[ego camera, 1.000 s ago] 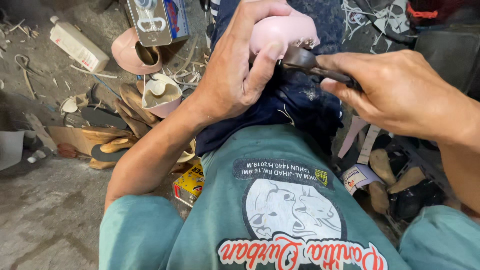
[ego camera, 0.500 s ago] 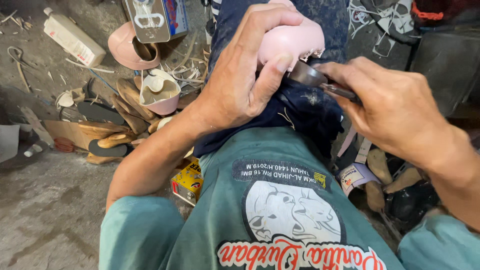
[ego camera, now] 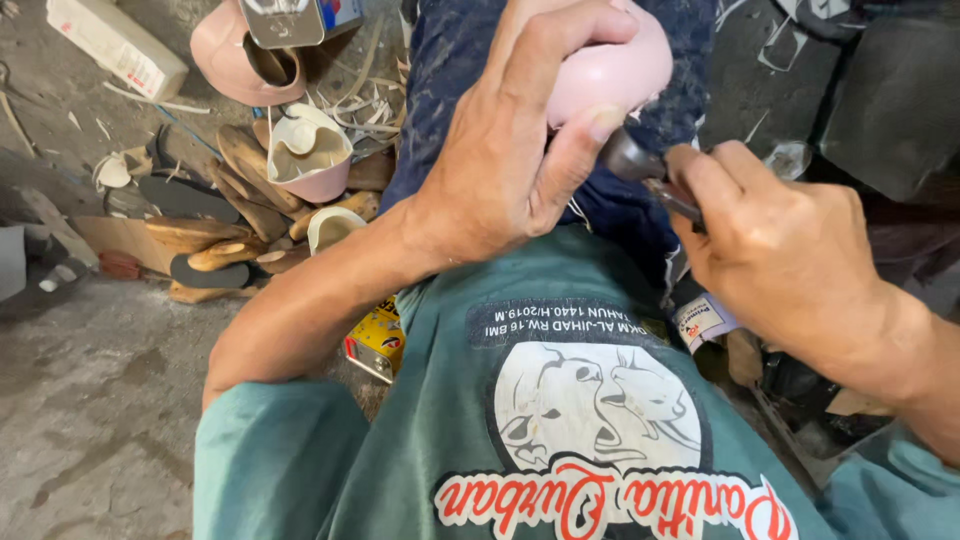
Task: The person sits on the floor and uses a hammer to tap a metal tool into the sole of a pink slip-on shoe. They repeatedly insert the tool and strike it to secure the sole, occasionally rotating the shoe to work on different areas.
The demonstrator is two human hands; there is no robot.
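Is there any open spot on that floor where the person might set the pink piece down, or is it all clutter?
The grey concrete floor at lower left is bare, bordered by the wooden sole pieces above and the green sleeve. Upward, pink shoe parts and shavings crowd it. The left hand grips the pink piece; the right hand holds a dark tool. The right side is dark clutter.

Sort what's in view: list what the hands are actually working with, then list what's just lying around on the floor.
In hand:
- pink shoe piece, gripped by the left hand over the dark blue cloth
- metal tool, held by the right hand against the pink piece

Lying about:
- wooden soles
- pink-and-white moulded piece
- white box
- yellow tin
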